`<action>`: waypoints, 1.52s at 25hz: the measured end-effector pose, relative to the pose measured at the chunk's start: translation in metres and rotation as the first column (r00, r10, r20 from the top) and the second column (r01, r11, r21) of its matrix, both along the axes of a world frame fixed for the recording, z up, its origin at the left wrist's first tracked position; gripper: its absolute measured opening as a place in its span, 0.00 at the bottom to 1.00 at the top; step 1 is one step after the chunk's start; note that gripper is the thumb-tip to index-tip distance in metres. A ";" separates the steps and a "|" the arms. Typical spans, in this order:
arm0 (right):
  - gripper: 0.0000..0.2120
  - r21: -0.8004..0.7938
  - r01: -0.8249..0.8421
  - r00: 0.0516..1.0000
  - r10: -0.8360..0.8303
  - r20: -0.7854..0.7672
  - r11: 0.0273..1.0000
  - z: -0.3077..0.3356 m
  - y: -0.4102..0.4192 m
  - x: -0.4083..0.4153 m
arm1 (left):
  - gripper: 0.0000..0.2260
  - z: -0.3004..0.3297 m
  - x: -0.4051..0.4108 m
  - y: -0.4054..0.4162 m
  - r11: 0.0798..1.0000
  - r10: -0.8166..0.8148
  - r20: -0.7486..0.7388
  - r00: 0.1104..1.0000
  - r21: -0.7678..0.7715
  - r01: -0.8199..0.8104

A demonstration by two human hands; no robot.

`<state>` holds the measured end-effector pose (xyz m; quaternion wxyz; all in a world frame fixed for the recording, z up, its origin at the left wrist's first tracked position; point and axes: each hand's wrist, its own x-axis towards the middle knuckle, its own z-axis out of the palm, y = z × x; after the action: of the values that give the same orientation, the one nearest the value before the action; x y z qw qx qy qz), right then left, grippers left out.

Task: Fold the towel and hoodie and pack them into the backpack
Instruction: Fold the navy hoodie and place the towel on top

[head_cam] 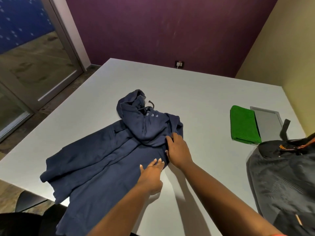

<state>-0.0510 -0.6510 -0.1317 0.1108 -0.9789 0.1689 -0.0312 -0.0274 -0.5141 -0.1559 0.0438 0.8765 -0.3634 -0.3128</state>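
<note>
Hoodie [105, 155] lengthwise, hood pointing away

A pale grey worktop [196, 86] fills the middle. Behind it at twelve o'clock stands a purple wall [162, 31] with a socket plate [179, 64] at its foot. At two o'clock a cream wall [293, 57] meets it. At ten o'clock a metal-framed glass door [34, 53] shows patterned flooring.

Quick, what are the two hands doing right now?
Left hand: open, straight fingers on the hoodie.
Right hand: fingers curled, gripping the hoodie.
</note>
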 end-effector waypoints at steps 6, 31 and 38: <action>0.20 -0.028 -0.253 0.875 0.217 -0.432 0.967 0.013 -0.025 0.002 | 0.31 0.008 0.006 -0.006 0.997 -0.066 -0.021 0.998 0.031 0.067; 0.45 0.431 0.485 0.873 -0.394 -0.287 0.761 0.064 -0.061 0.003 | 0.18 0.139 0.121 -0.090 0.725 0.540 0.143 0.829 -0.579 -0.373; 0.12 0.602 0.472 0.762 -0.642 0.090 0.644 0.113 -0.089 0.022 | 0.15 0.192 0.150 -0.071 0.590 0.699 0.276 0.660 -0.744 -0.314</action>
<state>-0.0293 -0.7397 -0.0189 0.3929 -0.7868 0.4482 -0.1604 0.1228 -0.5851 0.0359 0.3253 0.9236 -0.1633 0.1207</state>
